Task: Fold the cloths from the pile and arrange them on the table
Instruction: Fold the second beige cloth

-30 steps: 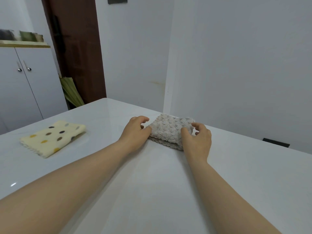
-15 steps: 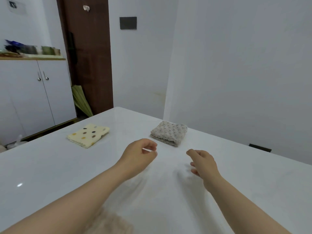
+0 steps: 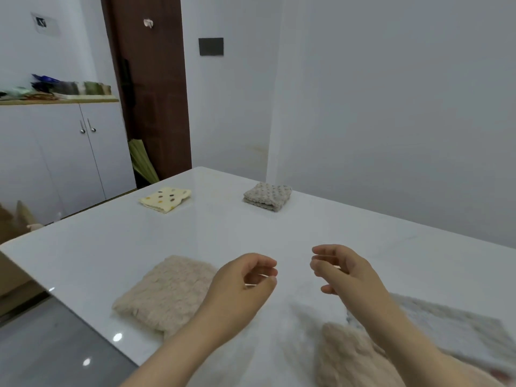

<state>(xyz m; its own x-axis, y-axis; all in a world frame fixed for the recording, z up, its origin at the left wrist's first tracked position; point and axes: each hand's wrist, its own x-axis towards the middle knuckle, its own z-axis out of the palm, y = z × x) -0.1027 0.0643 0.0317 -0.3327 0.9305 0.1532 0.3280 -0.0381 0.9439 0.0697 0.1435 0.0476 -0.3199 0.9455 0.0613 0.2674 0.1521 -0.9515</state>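
Found the left hand (image 3: pixel 243 283) over the near half of the table (image 3: pixel 223 236), back turned up and to the left. Fingers loosely curled, thumb tip close to the forefinger, palm empty. Found the right hand (image 3: pixel 344 270) just beside it, towards the right edge, palm facing the left hand, fingers half bent and slightly spread, also empty. Noted a clear gap between the two hands. Traced the bare left forearm (image 3: pixel 178 350) in from the near edge, slanting up to the right. Traced the bare right forearm (image 3: pixel 405 339) in from the near right corner, slanting up to the left.
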